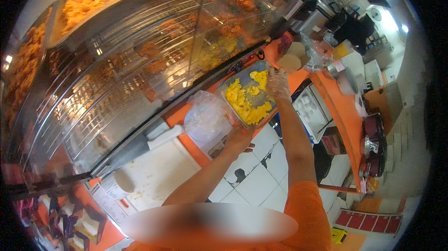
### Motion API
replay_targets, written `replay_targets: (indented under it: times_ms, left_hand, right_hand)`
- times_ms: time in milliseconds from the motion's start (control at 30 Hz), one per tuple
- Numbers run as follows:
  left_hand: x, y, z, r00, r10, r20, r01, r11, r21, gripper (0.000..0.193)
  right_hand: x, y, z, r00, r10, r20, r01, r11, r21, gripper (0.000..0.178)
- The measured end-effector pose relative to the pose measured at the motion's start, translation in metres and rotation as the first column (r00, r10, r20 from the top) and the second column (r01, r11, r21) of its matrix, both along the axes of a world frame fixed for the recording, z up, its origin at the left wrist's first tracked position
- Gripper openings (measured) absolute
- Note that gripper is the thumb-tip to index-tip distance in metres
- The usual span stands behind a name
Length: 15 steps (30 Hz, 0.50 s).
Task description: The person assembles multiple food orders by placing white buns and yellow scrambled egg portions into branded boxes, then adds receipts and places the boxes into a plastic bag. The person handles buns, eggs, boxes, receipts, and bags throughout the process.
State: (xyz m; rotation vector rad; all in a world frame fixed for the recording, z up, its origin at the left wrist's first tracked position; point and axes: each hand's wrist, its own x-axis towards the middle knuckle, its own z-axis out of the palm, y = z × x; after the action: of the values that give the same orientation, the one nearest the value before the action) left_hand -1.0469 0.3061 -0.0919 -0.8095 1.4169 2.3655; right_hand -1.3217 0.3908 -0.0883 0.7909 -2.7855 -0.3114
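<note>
Filling the far left, the display case [126, 120] borders the orange counter [299, 79], w/ the metal tray [259, 100] approx. mid-scene at its near edge, unclear if set down — yellow food [240, 99] is in, but heaped unevenly & patches of base look bare, so prob. only part-full. Gloved R hand [279, 86] has the tray's right rim pinched; L hand [240, 140] is at the near end, a few fingers spread — can't tell if it's gripping or just propping.
</note>
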Motion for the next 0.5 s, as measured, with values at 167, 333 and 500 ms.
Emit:
replay_targets:
  times_ms: [167, 333, 500]
  left_hand:
    - [-0.038, 0.01, -0.005, 0.993, 0.109, 0.052, -0.092, 0.962, -0.256, 0.057]
    - [-0.044, 0.01, -0.001, 0.962, 0.271, -0.044, -0.271, 0.963, -0.002, 0.054]
    - [-0.044, 0.017, -0.011, 0.956, 0.288, -0.062, -0.288, 0.957, 0.005, 0.057]
  right_hand:
    - [-0.024, 0.007, -0.048, 0.955, 0.297, -0.017, -0.262, 0.867, 0.424, 0.054]
    - [0.006, 0.008, -0.055, 0.939, 0.282, 0.197, -0.289, 0.957, 0.008, 0.057]
    - [0.067, -0.008, -0.029, 0.756, 0.263, 0.599, -0.215, 0.965, -0.152, 0.061]
